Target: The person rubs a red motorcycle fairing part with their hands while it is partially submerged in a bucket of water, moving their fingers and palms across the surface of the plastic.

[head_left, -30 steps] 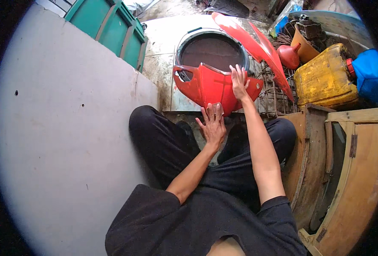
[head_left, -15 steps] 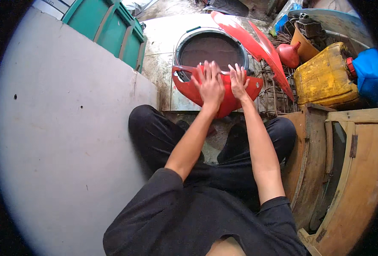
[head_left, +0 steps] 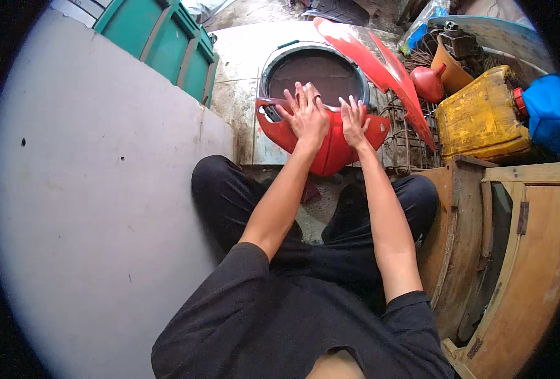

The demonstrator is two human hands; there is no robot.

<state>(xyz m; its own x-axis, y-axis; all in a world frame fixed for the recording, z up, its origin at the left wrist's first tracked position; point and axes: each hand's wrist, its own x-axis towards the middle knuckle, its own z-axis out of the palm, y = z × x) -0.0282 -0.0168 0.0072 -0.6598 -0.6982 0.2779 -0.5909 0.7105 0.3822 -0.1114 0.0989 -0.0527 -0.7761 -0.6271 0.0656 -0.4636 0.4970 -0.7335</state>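
Observation:
A glossy red curved panel, like a motorcycle fairing (head_left: 333,158), leans against the near rim of a dark bucket (head_left: 268,74). Murky brownish water (head_left: 311,68) fills the bucket. My left hand (head_left: 308,123) lies over the panel's upper middle, fingers stretched and spread toward the water. A small pale patch shows at its fingertips; I cannot make out what it is. To its right, my right hand (head_left: 354,126) rests at the panel's upper edge, fingers extended and apart. The palms and the panel's underside are hidden.
A second red fairing piece (head_left: 381,69) lies right of the bucket, above metal mesh (head_left: 406,136). Farther right are a red funnel (head_left: 426,82), a yellow jerrycan (head_left: 482,117) and a blue bag (head_left: 548,110). A grey wall (head_left: 103,177) borders the left, wooden furniture (head_left: 513,252) the right.
My left hand has shifted slightly down and left, its fingers now angled differently over the panel. My right hand and the panel stay nearly in place.

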